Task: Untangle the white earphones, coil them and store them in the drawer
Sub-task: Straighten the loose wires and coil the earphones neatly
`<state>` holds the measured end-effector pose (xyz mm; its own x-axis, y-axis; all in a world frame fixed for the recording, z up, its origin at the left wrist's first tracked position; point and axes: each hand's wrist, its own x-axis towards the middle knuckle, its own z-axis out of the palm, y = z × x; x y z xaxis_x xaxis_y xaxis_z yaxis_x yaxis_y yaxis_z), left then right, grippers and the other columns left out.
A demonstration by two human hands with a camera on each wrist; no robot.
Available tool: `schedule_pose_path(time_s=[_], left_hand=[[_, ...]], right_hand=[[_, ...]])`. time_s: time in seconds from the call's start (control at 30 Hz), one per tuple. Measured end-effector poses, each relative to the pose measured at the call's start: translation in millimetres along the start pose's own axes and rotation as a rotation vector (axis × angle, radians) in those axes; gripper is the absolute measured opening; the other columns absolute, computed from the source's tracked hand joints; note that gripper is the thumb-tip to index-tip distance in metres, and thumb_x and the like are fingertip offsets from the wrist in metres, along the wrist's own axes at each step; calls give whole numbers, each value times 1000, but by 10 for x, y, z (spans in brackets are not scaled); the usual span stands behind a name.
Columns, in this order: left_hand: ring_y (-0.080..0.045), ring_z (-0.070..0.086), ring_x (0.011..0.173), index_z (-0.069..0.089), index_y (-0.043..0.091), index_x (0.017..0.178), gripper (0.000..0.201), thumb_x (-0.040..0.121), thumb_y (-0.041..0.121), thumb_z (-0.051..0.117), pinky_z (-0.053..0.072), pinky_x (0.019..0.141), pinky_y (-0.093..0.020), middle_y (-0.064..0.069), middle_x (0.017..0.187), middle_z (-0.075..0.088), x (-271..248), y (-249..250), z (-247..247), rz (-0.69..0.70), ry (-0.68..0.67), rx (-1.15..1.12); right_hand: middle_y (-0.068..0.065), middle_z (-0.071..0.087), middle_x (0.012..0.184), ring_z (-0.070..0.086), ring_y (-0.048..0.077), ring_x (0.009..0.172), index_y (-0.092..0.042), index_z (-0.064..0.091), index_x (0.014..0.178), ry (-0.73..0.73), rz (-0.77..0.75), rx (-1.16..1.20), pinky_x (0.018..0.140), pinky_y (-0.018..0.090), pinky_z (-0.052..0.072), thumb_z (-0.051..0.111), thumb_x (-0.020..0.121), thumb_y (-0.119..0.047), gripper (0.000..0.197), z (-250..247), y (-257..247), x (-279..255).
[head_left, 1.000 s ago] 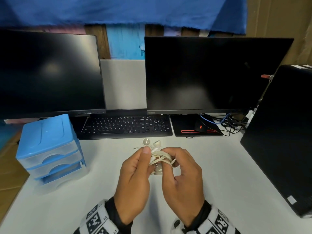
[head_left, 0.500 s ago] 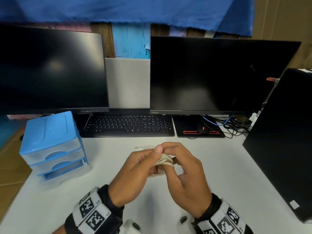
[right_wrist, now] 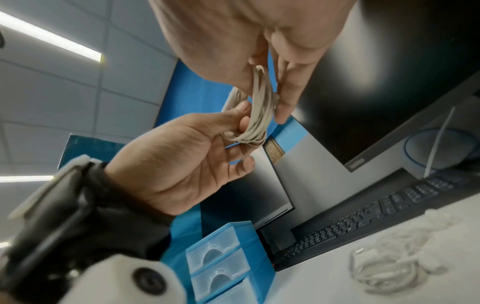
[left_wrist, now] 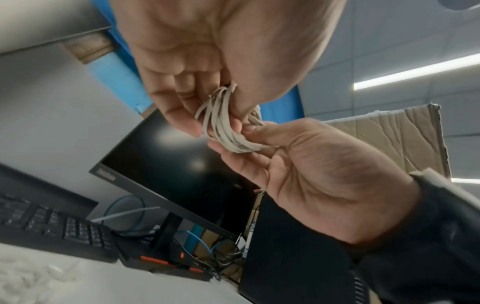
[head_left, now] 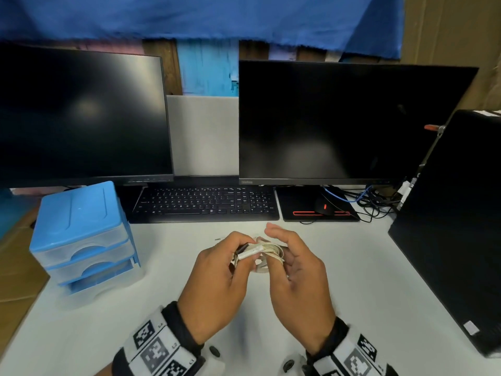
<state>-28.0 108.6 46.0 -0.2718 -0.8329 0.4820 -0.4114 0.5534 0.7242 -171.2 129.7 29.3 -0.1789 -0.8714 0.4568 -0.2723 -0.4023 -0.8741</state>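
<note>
Coiled white earphones [head_left: 267, 251] were pinched between left hand [head_left: 217, 280] and right hand [head_left: 295, 272] above the white surface [head_left: 352, 280], the loops' long axis ran left to right, blue drawer unit [head_left: 84, 240] stood left, keyboard [head_left: 206, 203] and two dark monitors sat behind.

Matt off-white rubbery cord of the earphones [head_left: 267, 249], glossy blue plastic top and frosted translucent plastic fronts on the drawer unit [head_left: 81, 240], smooth matt pale surface [head_left: 352, 267], glossy black monitor screens [head_left: 347, 120], creased brown cardboard [left_wrist: 389, 131] at right of the left wrist view
</note>
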Motion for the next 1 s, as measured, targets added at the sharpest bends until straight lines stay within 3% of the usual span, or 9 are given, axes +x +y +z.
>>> schedule_pose_path(time_s=[0.1, 0.2, 0.33, 0.47, 0.6, 0.73, 0.83, 1.0], left_hand=[[-10, 60, 73, 57, 30, 95, 13, 95, 18, 55, 49, 61, -25, 15, 79, 65, 5, -39, -14, 15, -27, 103], [-12, 62, 72, 60, 29, 88, 14, 95, 17, 59, 48, 61, -23, 14, 77, 67, 45, -30, -70, -73, -90, -25], [-6, 63, 73, 67, 21, 84, 10, 93, 17, 65, 51, 70, -27, 6, 79, 71, 151, -63, -188, -183, -237, -189], [-1, 61, 66, 70, 14, 86, 7, 91, 11, 66, 44, 63, -13, 6, 75, 72, 186, -76, -229, -295, -317, -345], [2, 58, 64, 68, 21, 81, 14, 91, 11, 66, 41, 62, -11, 13, 73, 70, 180, -99, -224, -273, -292, -267], [-8, 62, 74, 68, 28, 80, 15, 90, 17, 68, 45, 65, -18, 11, 78, 70, 131, -138, -178, -224, -187, -144], [-12, 63, 76, 70, 32, 81, 12, 88, 22, 71, 49, 65, -22, 12, 85, 65, 131, -148, -160, -251, -153, -172], [-9, 65, 72, 75, 16, 89, 9, 88, 11, 69, 50, 63, -20, 2, 87, 75, 182, -109, -205, -435, -235, -433]], right_hand=[[-11, 72, 95, 70, 15, 90, -24, 64, 108, -24, 74, -2, 81, 36, 58, 47, 90, -7, 30, 25, -2, 8], [-3, 74, 94, 70, 21, 88, -24, 67, 100, -58, 177, 38, 80, 46, 59, 52, 93, -9, 22, 15, -9, 46], [6, 77, 88, 73, 23, 84, -10, 71, 90, -111, 380, 201, 68, 30, 58, 62, 92, -2, 12, -77, -54, 112], [8, 77, 85, 73, 21, 80, -8, 71, 87, -115, 466, 250, 67, 29, 56, 67, 89, -6, 5, -112, -52, 124], [7, 78, 88, 74, 23, 84, -7, 74, 92, -88, 502, 316, 72, 33, 58, 66, 90, -5, 9, -68, -53, 96], [7, 78, 90, 74, 24, 85, -7, 73, 97, -65, 474, 347, 76, 31, 59, 58, 94, 1, 18, 7, -59, 42], [7, 78, 87, 74, 23, 82, -5, 70, 95, -70, 406, 308, 73, 28, 58, 53, 93, 9, 22, 31, -50, 36], [11, 77, 86, 71, 19, 75, -5, 71, 92, -174, 372, 288, 64, 26, 57, 55, 91, 11, 22, -50, -2, 103]])
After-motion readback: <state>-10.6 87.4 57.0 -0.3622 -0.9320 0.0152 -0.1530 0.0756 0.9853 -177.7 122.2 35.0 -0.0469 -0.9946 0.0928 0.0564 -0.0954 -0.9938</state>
